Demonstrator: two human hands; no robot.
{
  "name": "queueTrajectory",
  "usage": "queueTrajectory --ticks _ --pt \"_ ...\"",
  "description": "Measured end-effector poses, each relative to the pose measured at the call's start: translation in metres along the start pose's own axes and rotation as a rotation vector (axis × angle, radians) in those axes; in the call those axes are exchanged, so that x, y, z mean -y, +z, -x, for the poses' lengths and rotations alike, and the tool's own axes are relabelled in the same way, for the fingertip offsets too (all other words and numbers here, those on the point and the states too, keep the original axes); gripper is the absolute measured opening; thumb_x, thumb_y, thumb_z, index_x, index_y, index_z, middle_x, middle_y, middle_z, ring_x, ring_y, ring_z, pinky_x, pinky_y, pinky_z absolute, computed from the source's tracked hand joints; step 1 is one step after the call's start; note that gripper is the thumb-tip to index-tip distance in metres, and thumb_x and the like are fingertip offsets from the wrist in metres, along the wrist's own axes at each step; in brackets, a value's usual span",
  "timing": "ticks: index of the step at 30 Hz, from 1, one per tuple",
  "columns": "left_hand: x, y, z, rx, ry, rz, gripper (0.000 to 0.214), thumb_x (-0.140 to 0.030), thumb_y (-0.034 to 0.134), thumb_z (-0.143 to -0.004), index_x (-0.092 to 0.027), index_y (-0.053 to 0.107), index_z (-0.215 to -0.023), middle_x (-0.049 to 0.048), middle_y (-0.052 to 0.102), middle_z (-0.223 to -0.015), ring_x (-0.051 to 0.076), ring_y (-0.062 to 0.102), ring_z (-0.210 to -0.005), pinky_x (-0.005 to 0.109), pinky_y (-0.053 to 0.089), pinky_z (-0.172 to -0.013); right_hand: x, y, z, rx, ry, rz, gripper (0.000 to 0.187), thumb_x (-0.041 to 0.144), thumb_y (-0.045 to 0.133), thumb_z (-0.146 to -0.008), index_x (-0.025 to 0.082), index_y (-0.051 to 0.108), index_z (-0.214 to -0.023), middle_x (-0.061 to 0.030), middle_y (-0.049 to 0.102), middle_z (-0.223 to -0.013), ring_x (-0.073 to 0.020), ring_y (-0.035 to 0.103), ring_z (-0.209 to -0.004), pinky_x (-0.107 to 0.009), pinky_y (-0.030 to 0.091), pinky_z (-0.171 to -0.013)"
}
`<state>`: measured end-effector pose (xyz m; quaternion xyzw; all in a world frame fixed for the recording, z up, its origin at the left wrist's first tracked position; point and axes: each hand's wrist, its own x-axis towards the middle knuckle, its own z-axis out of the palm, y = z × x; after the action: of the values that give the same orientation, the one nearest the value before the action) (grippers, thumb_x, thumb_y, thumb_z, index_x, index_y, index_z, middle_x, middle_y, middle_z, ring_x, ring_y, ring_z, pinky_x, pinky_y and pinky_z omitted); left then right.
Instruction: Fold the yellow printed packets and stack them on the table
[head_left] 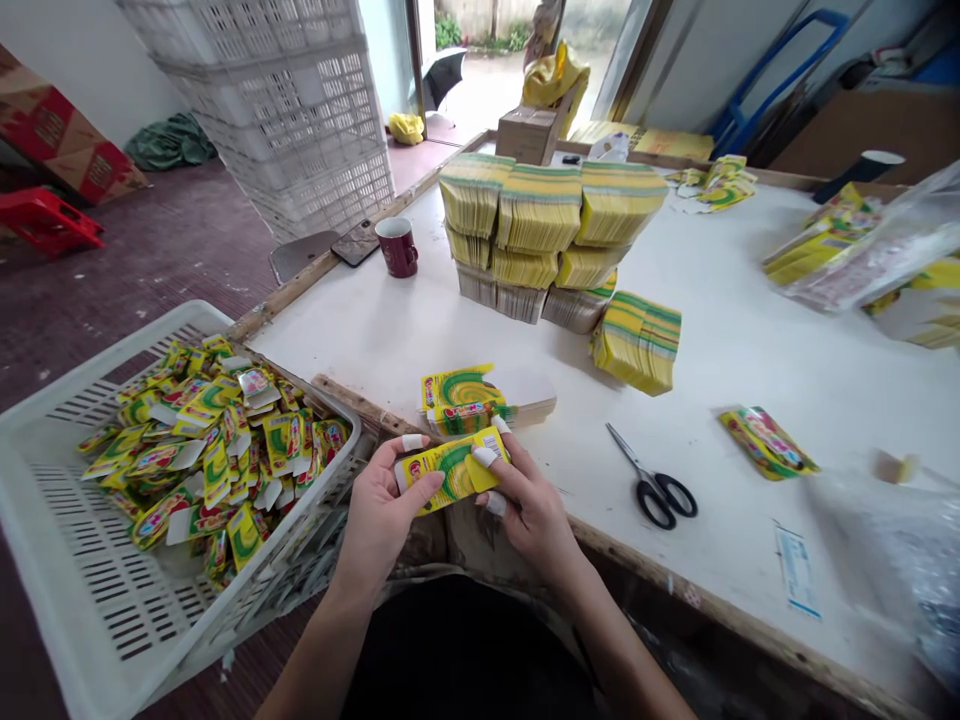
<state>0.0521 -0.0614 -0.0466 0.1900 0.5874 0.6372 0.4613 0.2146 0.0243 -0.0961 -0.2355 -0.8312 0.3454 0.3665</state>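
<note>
A small yellow and green printed carton is held between both hands over the table's front edge. My left hand grips its left end, thumb across the front. My right hand pinches the right end, near a yellow flap. White tape wraps several fingertips. Just beyond the hands, a small stack of flat cartons lies on the white table, partly hidden by the fingers.
To the left, a white plastic basket holds many folded cartons. Banded carton stacks stand at the table's middle. Scissors and a yellow packet lie right. A maroon mug and a phone sit far left.
</note>
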Motion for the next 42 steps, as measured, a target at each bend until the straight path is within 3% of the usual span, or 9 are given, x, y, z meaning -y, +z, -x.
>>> queueTrajectory --ticks 7,13,18,24,27,31,35,39,42 --pt "-0.006 -0.003 -0.002 -0.023 -0.014 0.027 0.045 -0.024 0.081 -0.068 -0.017 0.056 -0.105 0.0014 0.075 -0.082 0.014 0.071 -0.071 0.023 0.057 -0.066 -0.001 -0.014 -0.009 0.087 -0.015 -0.058 0.029 0.029 0.06 -0.092 0.026 0.062 -0.121 -0.0132 0.046 -0.128 -0.0199 0.064 -0.089 -0.036 0.059 -0.077" --pt "-0.002 -0.004 -0.002 -0.027 -0.065 0.043 0.046 -0.023 0.081 -0.068 -0.017 0.054 -0.104 0.0016 0.074 -0.081 0.014 0.07 -0.067 0.027 0.059 -0.065 0.0 -0.03 -0.014 0.25 -0.007 -0.191 0.032 0.014 0.058 -0.09 0.028 0.061 -0.119 -0.0105 0.042 -0.128 -0.0192 0.061 -0.096 -0.034 0.058 -0.078" --pt "-0.003 -0.003 -0.001 -0.014 -0.066 0.053 0.042 -0.023 0.08 -0.069 -0.017 0.054 -0.102 -0.0008 0.073 -0.077 0.011 0.068 -0.066 0.021 0.056 -0.064 0.004 -0.023 -0.009 0.154 0.034 -0.145 0.03 0.015 0.059 -0.09 0.029 0.062 -0.117 -0.0103 0.04 -0.134 -0.0194 0.06 -0.1 -0.034 0.056 -0.083" --pt "0.003 0.005 0.004 0.022 -0.047 0.05 0.037 -0.024 0.078 -0.073 -0.017 0.055 -0.102 -0.0014 0.072 -0.078 0.01 0.067 -0.067 0.019 0.054 -0.065 0.017 -0.01 -0.004 0.096 0.152 -0.132 0.062 0.033 0.044 -0.099 0.024 0.015 -0.153 -0.0151 0.031 -0.153 -0.0283 0.025 -0.145 -0.048 0.031 -0.115" --pt "0.005 0.007 0.009 0.011 -0.01 0.035 0.036 -0.026 0.076 -0.075 -0.018 0.055 -0.104 -0.001 0.072 -0.08 0.012 0.069 -0.069 0.022 0.056 -0.068 0.022 -0.002 -0.004 -0.044 0.257 -0.148 0.062 0.03 0.039 -0.1 0.019 0.012 -0.154 -0.0166 0.038 -0.15 -0.0267 0.034 -0.141 -0.046 0.036 -0.112" --pt "0.004 0.008 0.013 0.003 0.038 0.019 0.037 -0.027 0.075 -0.076 -0.019 0.055 -0.106 -0.0003 0.072 -0.083 0.015 0.07 -0.073 0.026 0.057 -0.071 0.025 -0.002 -0.01 -0.127 0.441 -0.282 0.054 0.036 0.048 -0.096 0.016 0.038 -0.145 -0.012 0.068 -0.113 -0.0243 0.066 -0.1 -0.035 0.057 -0.08" --pt "0.006 0.009 0.014 0.012 0.042 0.0 0.035 -0.028 0.074 -0.077 -0.019 0.056 -0.106 -0.0002 0.072 -0.085 0.015 0.07 -0.074 0.026 0.057 -0.072 0.029 -0.003 -0.016 -0.199 0.431 -0.197 0.037 0.036 0.043 -0.096 0.016 0.066 -0.118 -0.0032 0.07 -0.072 -0.0202 0.066 -0.069 -0.028 0.054 -0.059" --pt "-0.002 0.004 0.013 -0.055 0.106 -0.102 0.031 -0.032 0.073 -0.077 -0.02 0.059 -0.102 -0.0011 0.07 -0.084 0.015 0.068 -0.074 0.025 0.056 -0.071 0.03 -0.001 -0.02 -0.178 0.34 -0.111 0.034 0.031 0.041 -0.096 0.017 0.067 -0.115 -0.0029 0.07 -0.076 -0.0165 0.062 -0.058 -0.026 0.052 -0.055" --pt "-0.028 -0.021 0.012 -0.37 0.33 -0.301 0.027 -0.035 0.074 -0.076 -0.021 0.063 -0.096 -0.0014 0.068 -0.087 0.014 0.065 -0.075 0.023 0.054 -0.069 0.027 -0.007 -0.031 -0.125 0.249 -0.04 0.03 0.028 0.046 -0.094 0.017 0.061 -0.117 -0.0067 0.069 -0.089 -0.0189 0.065 -0.073 -0.029 0.054 -0.066"
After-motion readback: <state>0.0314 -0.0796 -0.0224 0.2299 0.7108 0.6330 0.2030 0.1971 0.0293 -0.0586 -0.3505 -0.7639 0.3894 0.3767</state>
